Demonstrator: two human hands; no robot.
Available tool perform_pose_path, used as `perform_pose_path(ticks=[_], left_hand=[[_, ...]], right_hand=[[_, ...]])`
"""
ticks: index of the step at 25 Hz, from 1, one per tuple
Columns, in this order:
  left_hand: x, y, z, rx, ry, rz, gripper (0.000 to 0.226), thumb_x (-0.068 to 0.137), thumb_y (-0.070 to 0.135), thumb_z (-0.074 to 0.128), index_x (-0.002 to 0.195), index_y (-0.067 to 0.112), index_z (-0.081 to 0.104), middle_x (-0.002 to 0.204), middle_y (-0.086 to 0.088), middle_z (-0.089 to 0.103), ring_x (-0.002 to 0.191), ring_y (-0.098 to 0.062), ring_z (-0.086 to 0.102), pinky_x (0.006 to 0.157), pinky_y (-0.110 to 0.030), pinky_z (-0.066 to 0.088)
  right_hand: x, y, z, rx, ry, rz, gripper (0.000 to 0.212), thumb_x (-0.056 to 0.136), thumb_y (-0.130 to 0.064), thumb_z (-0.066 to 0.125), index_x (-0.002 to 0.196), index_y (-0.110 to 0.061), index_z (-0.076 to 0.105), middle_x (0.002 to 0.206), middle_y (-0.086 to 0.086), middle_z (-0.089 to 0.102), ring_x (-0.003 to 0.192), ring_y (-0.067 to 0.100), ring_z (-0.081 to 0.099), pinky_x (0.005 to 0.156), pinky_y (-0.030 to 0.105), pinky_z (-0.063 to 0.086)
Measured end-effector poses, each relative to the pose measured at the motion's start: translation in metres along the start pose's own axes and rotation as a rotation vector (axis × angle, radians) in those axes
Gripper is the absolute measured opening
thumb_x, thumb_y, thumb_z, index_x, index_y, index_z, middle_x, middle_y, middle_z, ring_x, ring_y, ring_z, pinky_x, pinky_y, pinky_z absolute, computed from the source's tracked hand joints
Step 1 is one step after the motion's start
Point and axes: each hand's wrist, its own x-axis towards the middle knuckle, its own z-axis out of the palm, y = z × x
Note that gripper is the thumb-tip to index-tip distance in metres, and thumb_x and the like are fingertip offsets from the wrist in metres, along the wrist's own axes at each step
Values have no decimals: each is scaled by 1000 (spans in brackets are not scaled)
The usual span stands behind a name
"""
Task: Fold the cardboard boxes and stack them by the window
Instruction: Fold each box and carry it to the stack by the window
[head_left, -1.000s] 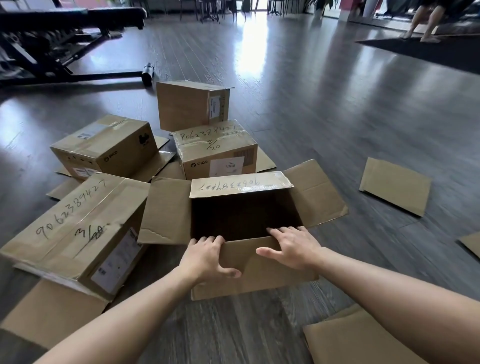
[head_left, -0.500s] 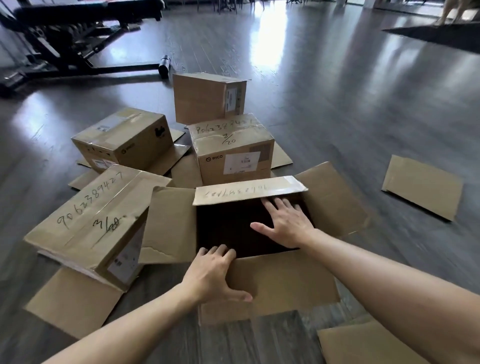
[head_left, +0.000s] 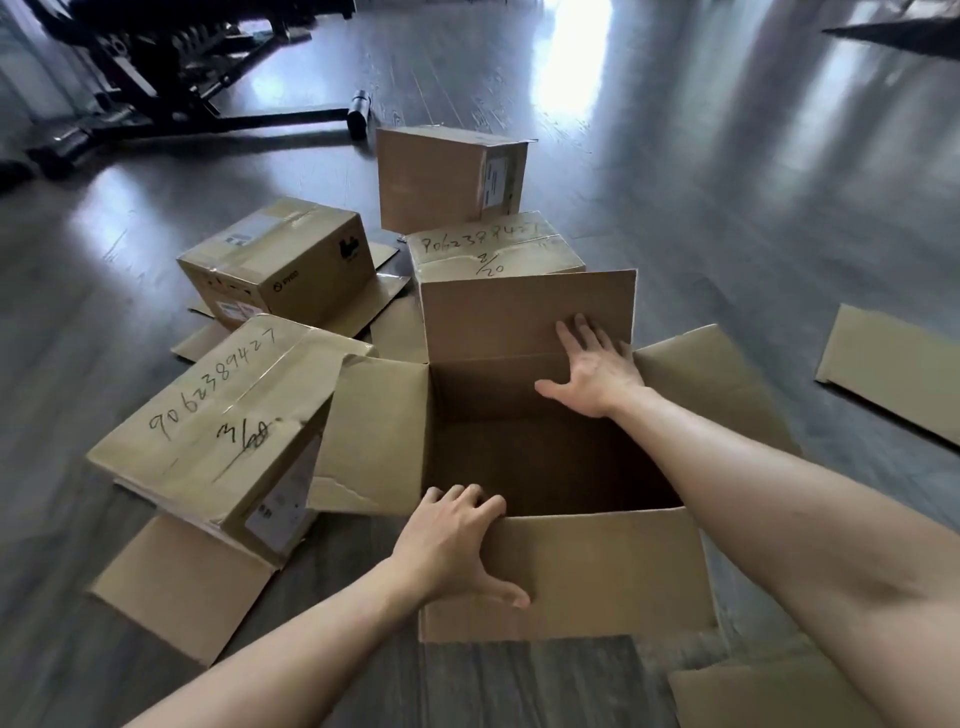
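An open cardboard box (head_left: 566, 577) sits on the floor in front of me with its top flaps spread. My left hand (head_left: 454, 545) grips the near wall at its rim, fingers hooked inside and thumb on the outside. My right hand (head_left: 597, 371) lies flat with spread fingers against the inner face of the far flap (head_left: 519, 312), which stands upright. The left flap (head_left: 374, 431) and right flap (head_left: 711, 384) lie folded outward. The inside of the box is dark and looks empty.
Closed taped boxes stand around: one with handwritten numbers at left (head_left: 218, 426), one behind it (head_left: 280, 265), one behind the far flap (head_left: 493, 244), one further back (head_left: 447, 176). Loose cardboard sheets lie at right (head_left: 893, 369) and bottom right (head_left: 769, 696). A black exercise bench (head_left: 171, 78) stands far left.
My right hand moved from the near wall across the opening to the far flap, and that flap went from lying inward over the box to standing upright. The left hand stayed on the near wall.
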Motion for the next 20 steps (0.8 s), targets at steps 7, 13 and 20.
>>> perform_pose_path(ticks=[7,13,20], left_hand=[[1,0,5,29,31,-5,93,54,96,54,121,33,43,117,3,54,107,-19,51,96,-39,39],[-3,0,5,54,-8,-15,105,54,101,45,129,28,42,124,3,54,114,-19,50,105,-43,37],[-15,-16,-9,94,162,-25,103,73,99,14,140,26,44,140,-1,46,125,-21,42,109,-42,31]], right_hand=[[12,3,24,-21,-88,44,103,86,-72,52,160,-25,-3,167,0,-11,153,23,-11,121,57,5],[-1,9,12,-29,-76,20,99,87,-70,52,160,-28,1,168,-1,-6,154,21,-3,121,55,8],[-31,27,4,-70,-11,-22,94,88,-70,49,160,-28,6,168,0,6,154,20,6,122,51,14]])
